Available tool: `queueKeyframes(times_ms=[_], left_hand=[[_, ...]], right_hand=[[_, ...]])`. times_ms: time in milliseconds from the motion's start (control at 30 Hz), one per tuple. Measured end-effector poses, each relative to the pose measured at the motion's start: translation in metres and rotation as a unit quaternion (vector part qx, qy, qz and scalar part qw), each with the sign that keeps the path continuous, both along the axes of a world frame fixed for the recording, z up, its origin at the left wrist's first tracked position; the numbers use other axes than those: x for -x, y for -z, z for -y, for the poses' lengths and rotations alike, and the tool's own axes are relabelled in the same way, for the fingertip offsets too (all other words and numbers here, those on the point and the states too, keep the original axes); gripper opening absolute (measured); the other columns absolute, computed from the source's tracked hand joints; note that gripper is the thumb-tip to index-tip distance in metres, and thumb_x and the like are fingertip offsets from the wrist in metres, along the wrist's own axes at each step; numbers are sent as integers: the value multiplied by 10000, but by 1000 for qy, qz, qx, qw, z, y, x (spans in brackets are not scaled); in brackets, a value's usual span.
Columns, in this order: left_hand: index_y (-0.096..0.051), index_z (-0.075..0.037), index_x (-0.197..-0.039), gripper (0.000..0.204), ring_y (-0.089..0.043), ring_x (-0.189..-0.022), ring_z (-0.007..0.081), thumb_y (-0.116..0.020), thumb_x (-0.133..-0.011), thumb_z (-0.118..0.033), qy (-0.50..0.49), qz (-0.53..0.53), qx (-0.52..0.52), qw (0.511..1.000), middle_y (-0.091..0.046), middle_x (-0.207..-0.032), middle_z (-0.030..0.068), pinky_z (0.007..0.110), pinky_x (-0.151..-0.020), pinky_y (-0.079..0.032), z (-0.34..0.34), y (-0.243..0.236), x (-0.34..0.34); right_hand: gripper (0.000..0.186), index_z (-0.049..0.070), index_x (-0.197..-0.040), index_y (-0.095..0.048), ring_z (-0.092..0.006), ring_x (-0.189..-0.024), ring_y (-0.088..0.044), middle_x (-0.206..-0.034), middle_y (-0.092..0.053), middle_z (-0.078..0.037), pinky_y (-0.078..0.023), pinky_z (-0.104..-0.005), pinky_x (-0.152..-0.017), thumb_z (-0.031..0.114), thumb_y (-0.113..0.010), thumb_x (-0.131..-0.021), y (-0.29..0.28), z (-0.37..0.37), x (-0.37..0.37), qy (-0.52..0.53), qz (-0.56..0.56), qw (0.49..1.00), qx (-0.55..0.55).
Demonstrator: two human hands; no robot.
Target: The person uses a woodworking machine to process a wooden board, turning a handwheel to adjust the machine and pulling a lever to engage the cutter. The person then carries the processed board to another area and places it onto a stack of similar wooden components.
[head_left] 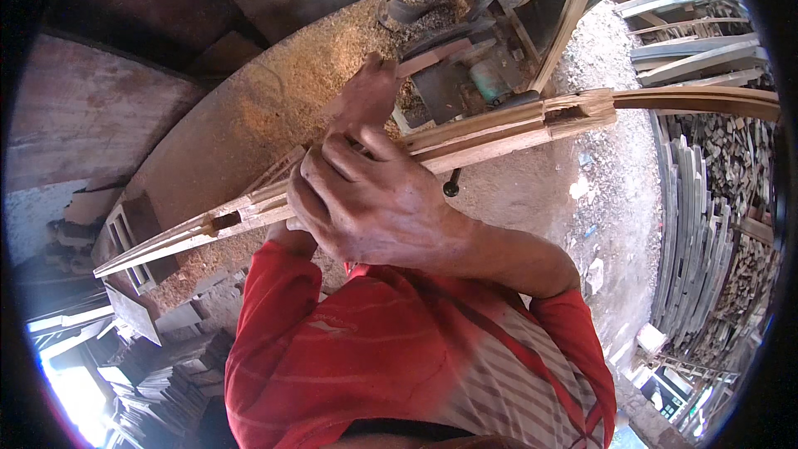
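A long, pale wooden rail [499,129] with grooves along its length and cut-out slots runs slantwise across the view, low at the left and higher at the right. Its middle is gripped by my right hand [374,191], with bent fingers wrapped over the top. My left forearm passes beneath the rail, and my left hand [370,91] comes out on its far side. There it is closed at the near end of a reddish-brown wooden strip [436,56] on a dusty machine [490,75]. Part of that grip is hidden.
Sawdust and shavings cover a wide curved surface [274,91] beyond the rail. A small black knob [451,189] sticks out below it. Long timber strips [694,233] are stacked at the right. A slatted wooden frame [131,241] stands by the rail's left end.
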State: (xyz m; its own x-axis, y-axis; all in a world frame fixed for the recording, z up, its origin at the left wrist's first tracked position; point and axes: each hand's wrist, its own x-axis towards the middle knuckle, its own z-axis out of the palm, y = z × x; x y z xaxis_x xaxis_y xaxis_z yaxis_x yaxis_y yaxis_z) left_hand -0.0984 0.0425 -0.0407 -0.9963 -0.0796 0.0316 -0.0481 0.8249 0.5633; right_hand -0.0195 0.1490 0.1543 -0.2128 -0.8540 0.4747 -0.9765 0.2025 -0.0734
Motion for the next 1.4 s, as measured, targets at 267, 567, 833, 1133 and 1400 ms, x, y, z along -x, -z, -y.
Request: queueKeyframes(times_ms=[267,567,833,1133,1400], left_hand=[[-528,-85,-1395,527,-585,-1179,322,-649,-935,-312,-94,-127,72,985,-575,-1331,183,409,-973,-503,31,-1,-36],[-511,-88,-1411,462,-587,-1035,199,-621,-990,-242,-205,-63,-466,859,-564,-1255,131,318,-889,-524,2,-41,-101],[-561,51,-1316,433,-656,-951,172,-664,-973,-191,-268,-59,-576,770,-678,-1054,129,289,-825,-567,-11,29,-34],[-560,37,-1298,386,-663,-859,165,-651,-973,-152,-247,-54,-592,765,-668,-1062,129,272,-756,-575,-37,23,-1],[-578,-11,-1294,351,-652,-867,153,-594,-1003,-206,-273,-118,-820,489,-670,-1046,69,316,-771,-577,-34,47,-81]], right_hand=[[321,15,-966,-689,-228,-926,-612,-960,-657,-108,-467,-388,-811,271,-622,-785,-3,-4,0,-9,9,1000,-18],[291,7,-938,-678,-234,-950,-627,-1036,-658,-177,-451,-364,-756,230,-629,-758,-1,0,-2,4,9,1000,5],[288,15,-931,-673,-216,-898,-600,-881,-615,-86,-459,-392,-799,243,-625,-763,4,-3,-2,2,-4,1000,-11],[307,10,-954,-687,-216,-905,-615,-920,-636,-93,-479,-402,-850,249,-654,-764,7,-1,7,-12,24,1000,-11],[417,63,-960,-674,-192,-891,-625,-919,-663,-63,-470,-385,-868,467,-662,-857,56,16,43,2,-26,1000,7]])
